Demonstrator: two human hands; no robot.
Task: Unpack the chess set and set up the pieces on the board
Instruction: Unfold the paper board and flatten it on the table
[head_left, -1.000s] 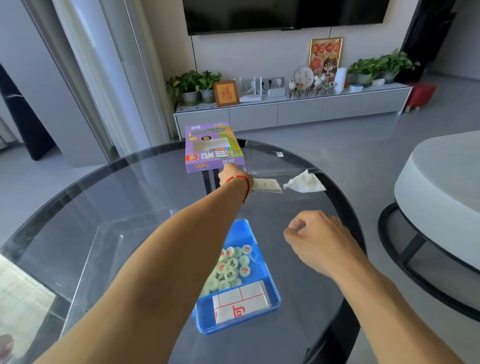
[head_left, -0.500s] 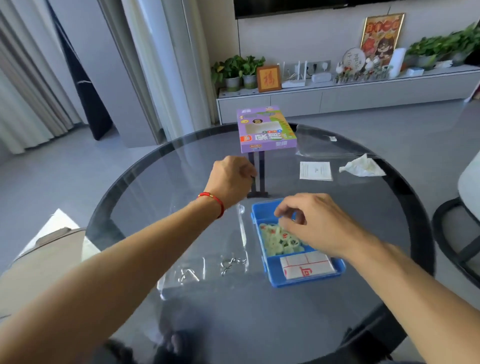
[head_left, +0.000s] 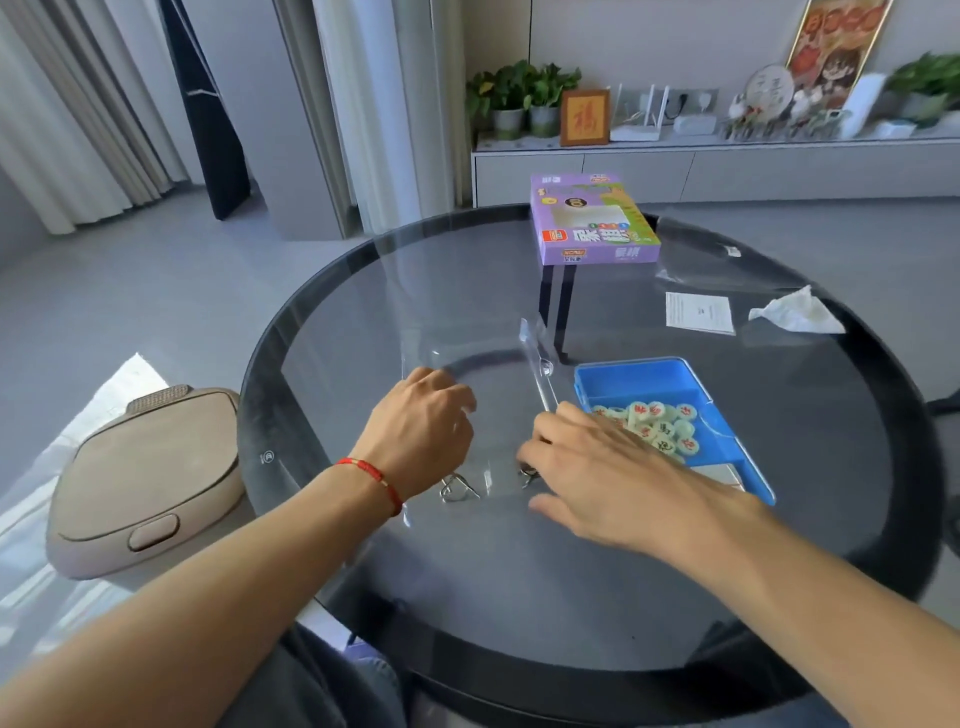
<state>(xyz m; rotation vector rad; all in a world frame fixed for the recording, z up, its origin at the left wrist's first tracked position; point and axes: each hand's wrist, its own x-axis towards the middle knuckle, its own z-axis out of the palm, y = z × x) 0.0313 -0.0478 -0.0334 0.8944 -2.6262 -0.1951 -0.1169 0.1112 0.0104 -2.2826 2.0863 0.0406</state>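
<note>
Head view, downward over table (head_left: 332, 322)

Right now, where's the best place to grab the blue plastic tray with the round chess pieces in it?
Probably the blue plastic tray is best gripped by its far raised rim, reaching from the far end, thumb outside and fingers inside. That end is bare, while the round pale chess pieces fill the middle and the right hand covers the near left corner. Keep it level, because the pieces lie loose.

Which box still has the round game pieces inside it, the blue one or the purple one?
The blue box, open beside the right hand, holds the round pieces. The purple box sits shut across the table.
</note>
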